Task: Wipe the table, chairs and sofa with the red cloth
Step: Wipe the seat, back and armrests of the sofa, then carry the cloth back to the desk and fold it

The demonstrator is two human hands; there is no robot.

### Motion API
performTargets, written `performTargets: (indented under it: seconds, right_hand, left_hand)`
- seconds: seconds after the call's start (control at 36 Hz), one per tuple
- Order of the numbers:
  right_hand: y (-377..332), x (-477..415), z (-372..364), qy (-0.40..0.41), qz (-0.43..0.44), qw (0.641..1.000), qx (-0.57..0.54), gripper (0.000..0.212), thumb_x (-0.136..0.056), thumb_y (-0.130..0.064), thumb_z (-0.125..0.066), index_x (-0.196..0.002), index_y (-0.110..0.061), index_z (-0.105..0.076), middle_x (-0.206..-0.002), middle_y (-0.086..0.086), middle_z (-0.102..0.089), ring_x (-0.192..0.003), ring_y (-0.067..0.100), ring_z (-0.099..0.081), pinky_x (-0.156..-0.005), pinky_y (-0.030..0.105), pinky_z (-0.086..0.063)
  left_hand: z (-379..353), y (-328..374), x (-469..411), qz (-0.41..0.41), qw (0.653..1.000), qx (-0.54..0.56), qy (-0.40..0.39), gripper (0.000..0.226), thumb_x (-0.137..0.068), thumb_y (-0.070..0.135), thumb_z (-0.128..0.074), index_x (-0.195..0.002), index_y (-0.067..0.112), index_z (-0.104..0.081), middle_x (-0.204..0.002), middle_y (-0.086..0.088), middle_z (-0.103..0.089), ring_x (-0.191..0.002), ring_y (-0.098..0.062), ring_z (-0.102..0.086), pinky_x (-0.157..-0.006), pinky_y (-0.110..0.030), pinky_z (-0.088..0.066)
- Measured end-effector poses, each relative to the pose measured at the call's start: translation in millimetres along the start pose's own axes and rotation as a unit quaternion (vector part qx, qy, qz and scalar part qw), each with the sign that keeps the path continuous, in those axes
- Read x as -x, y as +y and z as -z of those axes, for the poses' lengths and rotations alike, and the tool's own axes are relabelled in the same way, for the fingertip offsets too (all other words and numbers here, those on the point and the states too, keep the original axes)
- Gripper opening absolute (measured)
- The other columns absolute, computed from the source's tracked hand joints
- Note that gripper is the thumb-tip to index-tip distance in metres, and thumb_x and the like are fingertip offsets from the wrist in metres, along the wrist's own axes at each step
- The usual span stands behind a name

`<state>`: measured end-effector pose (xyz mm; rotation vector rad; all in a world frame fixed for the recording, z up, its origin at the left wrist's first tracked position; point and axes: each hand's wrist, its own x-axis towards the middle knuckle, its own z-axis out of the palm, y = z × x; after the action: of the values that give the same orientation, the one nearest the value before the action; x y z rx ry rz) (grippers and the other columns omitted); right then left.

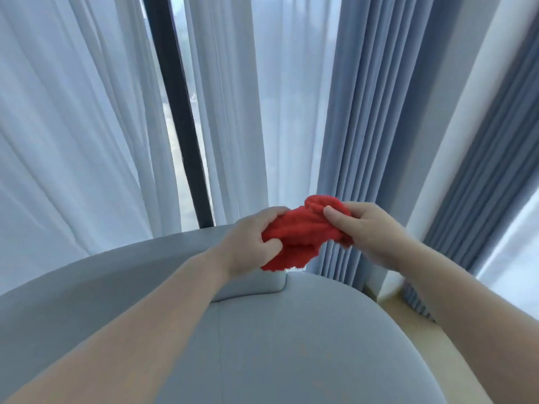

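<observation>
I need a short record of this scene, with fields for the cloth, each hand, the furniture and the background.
cloth: red fluffy cloth, bunched up, held between both hands
left hand: left hand grips the cloth's left end, fingers curled round it
right hand: right hand pinches the cloth's right end, thumb on top
furniture: pale grey-blue upholstered seat with curved backrest, below the cloth
background: white sheer curtains, blue-grey pleated curtain, dark window frame
</observation>
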<state>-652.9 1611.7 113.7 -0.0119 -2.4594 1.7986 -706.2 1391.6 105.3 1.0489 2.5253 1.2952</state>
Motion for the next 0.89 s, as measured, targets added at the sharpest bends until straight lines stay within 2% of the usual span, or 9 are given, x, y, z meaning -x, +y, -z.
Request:
performTargets:
  seconds: [0.08,0.17,0.31,0.47,0.61,0.69,0.75,0.81,0.89]
  right_hand:
    - [-12.2,11.0,51.5,0.110,-0.022,0.994,0.009,0.036,-0.093,-0.045,-0.057,-0.086,-0.015,-0.076,-0.078,0.007,-0.072,-0.069,0.022,-0.064,-0.069,0.038,-0.053]
    - [-24.2,34.8,95.9,0.205,-0.041,0.978,-0.010,0.037,-0.094,-0.041,-0.058,-0.078,-0.010,-0.072,-0.064,0.005,-0.065,-0.057,0.020,-0.056,-0.056,0.031,-0.043]
    - [-55.2,93.3,130.7,0.238,-0.077,0.966,-0.066,0.028,-0.092,-0.033,-0.063,-0.084,-0.007,-0.070,-0.073,0.011,-0.057,-0.060,0.020,-0.053,-0.052,0.025,-0.044]
    - [-92.7,165.1,132.2,0.328,-0.106,0.937,-0.052,0.021,-0.090,-0.030,-0.066,-0.079,-0.012,-0.070,-0.072,0.008,-0.059,-0.063,0.019,-0.055,-0.060,0.030,-0.048]
    - [-114.5,230.1,111.3,0.411,-0.131,0.897,-0.098,0.018,-0.091,-0.025,-0.064,-0.085,-0.009,-0.067,-0.075,0.006,-0.061,-0.063,0.017,-0.059,-0.058,0.025,-0.051]
    - [-123.8,272.1,93.7,0.483,-0.115,0.852,-0.163,0.020,-0.092,-0.022,-0.062,-0.080,-0.007,-0.066,-0.074,0.006,-0.067,-0.061,0.016,-0.063,-0.068,0.028,-0.055]
    - [-129.9,308.3,80.8,0.530,-0.097,0.820,-0.193,0.020,-0.094,-0.020,-0.060,-0.079,-0.006,-0.063,-0.077,0.010,-0.065,-0.064,0.018,-0.062,-0.070,0.031,-0.054]
    - [-136.7,350.0,66.0,0.574,-0.089,0.788,-0.205,0.020,-0.095,-0.019,-0.057,-0.080,-0.006,-0.060,-0.080,0.011,-0.060,-0.066,0.020,-0.058,-0.063,0.028,-0.053]
    - [-147.7,421.1,41.7,0.643,-0.089,0.736,-0.192,0.024,-0.097,-0.018,-0.054,-0.077,-0.007,-0.057,-0.073,0.009,-0.058,-0.059,0.017,-0.058,-0.055,0.025,-0.053]
  left_hand:
    - [-9.9,35.8,-23.0,-0.052,0.996,-0.074,0.003,0.049,-0.072,0.029,-0.053,-0.119,0.041,-0.054,-0.096,0.018,-0.066,-0.090,-0.005,-0.062,-0.083,-0.027,-0.051]
    - [-21.2,61.8,-44.1,-0.077,0.994,-0.074,0.002,0.032,-0.073,0.030,-0.050,-0.103,0.037,-0.061,-0.085,0.014,-0.068,-0.083,-0.008,-0.063,-0.081,-0.035,-0.052]
    - [-39.8,97.7,-64.3,-0.108,0.993,-0.021,-0.043,0.016,-0.073,0.023,-0.042,-0.072,0.026,-0.058,-0.064,0.003,-0.059,-0.064,-0.013,-0.054,-0.066,-0.036,-0.048]
    - [-58.8,129.4,-72.6,-0.174,0.967,0.063,-0.177,0.031,-0.092,0.007,-0.046,-0.098,0.026,-0.070,-0.085,0.006,-0.070,-0.086,-0.008,-0.065,-0.085,-0.031,-0.052]
    - [-92.3,161.1,-49.8,-0.229,0.918,0.117,-0.303,0.047,-0.089,0.007,-0.060,-0.129,0.027,-0.048,-0.112,0.003,-0.062,-0.095,-0.013,-0.067,-0.088,-0.038,-0.055]
    - [-122.5,187.6,-17.6,-0.340,0.897,0.088,-0.268,0.076,-0.080,0.033,-0.075,-0.140,0.038,-0.029,-0.125,0.015,-0.049,-0.105,-0.001,-0.057,-0.089,-0.021,-0.049]
    - [-141.7,209.1,14.0,-0.419,0.874,0.095,-0.228,0.082,-0.078,0.035,-0.076,-0.142,0.041,-0.024,-0.132,0.020,-0.040,-0.110,0.006,-0.050,-0.086,-0.010,-0.041]
    - [-160.5,232.8,49.2,-0.477,0.844,0.121,-0.214,0.075,-0.080,0.031,-0.072,-0.141,0.040,-0.029,-0.134,0.022,-0.035,-0.112,0.007,-0.048,-0.082,-0.009,-0.043]
    - [-186.4,272.5,105.2,-0.538,0.793,0.175,-0.228,0.040,-0.084,0.034,-0.058,-0.124,0.033,-0.055,-0.124,0.016,-0.049,-0.107,0.003,-0.052,-0.090,-0.023,-0.046]
